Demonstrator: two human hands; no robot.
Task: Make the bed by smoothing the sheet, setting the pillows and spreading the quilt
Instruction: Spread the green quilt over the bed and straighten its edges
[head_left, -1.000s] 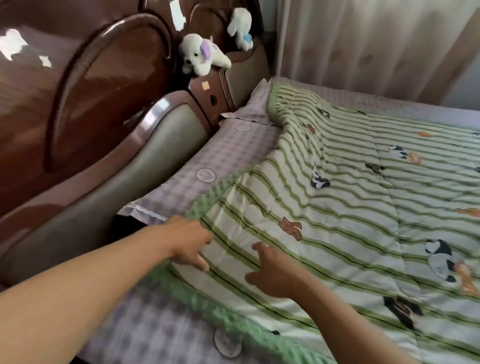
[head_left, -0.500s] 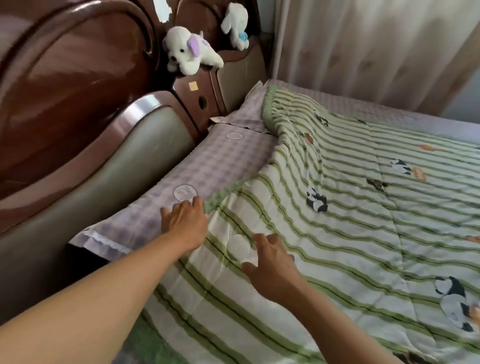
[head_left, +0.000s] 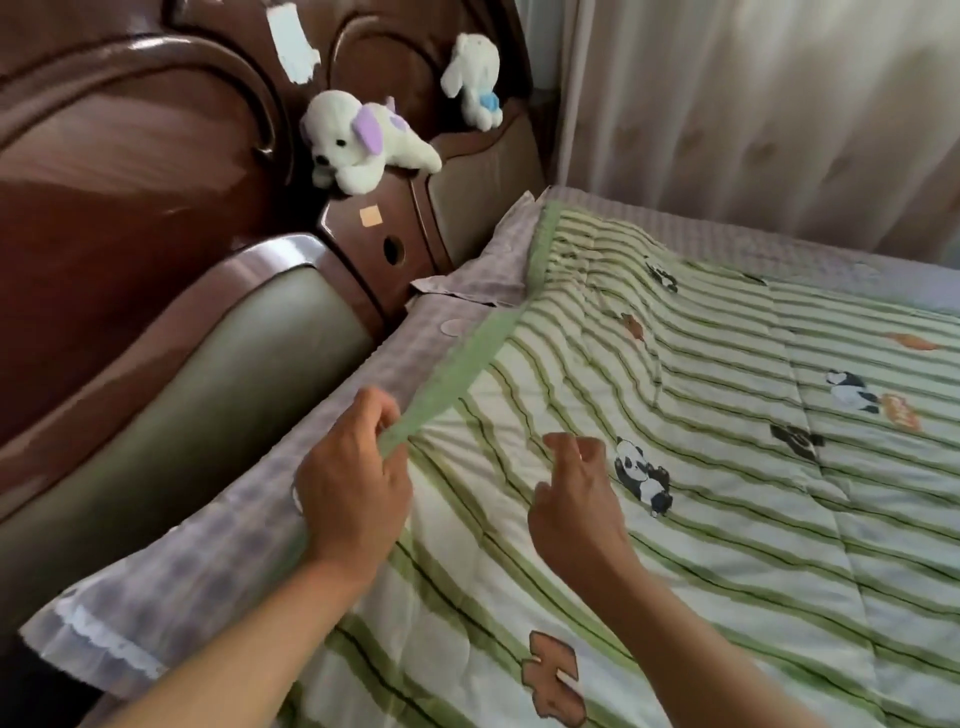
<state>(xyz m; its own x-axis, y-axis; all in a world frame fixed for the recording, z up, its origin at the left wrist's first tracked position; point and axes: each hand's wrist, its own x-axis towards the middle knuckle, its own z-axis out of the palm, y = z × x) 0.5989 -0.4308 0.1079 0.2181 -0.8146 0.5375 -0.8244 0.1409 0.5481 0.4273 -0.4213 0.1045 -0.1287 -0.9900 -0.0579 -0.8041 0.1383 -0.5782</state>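
A green-striped quilt (head_left: 727, 467) with panda prints covers most of the bed. Its plain green top border (head_left: 457, 369) runs along two lilac checked pillows: a near pillow (head_left: 218, 561) and a far pillow (head_left: 493, 260) against the headboard. My left hand (head_left: 353, 493) pinches the green border between thumb and fingers and lifts it slightly above the near pillow. My right hand (head_left: 576, 499) hovers just above the quilt's face beside a panda print, fingers curled and apart, holding nothing. The lilac sheet (head_left: 779, 244) shows along the far side.
A dark wooden headboard (head_left: 130, 182) with a padded green panel (head_left: 208, 405) stands at the left. Two white plush toys sit on its ledge, a plush dog (head_left: 363, 145) and a plush rabbit (head_left: 472, 78). A beige curtain (head_left: 753, 104) hangs behind the bed.
My left hand went from resting flat at the quilt's edge to pinching its green border and raising it. The right hand lifted off the quilt. The view shifted closer to the headboard.
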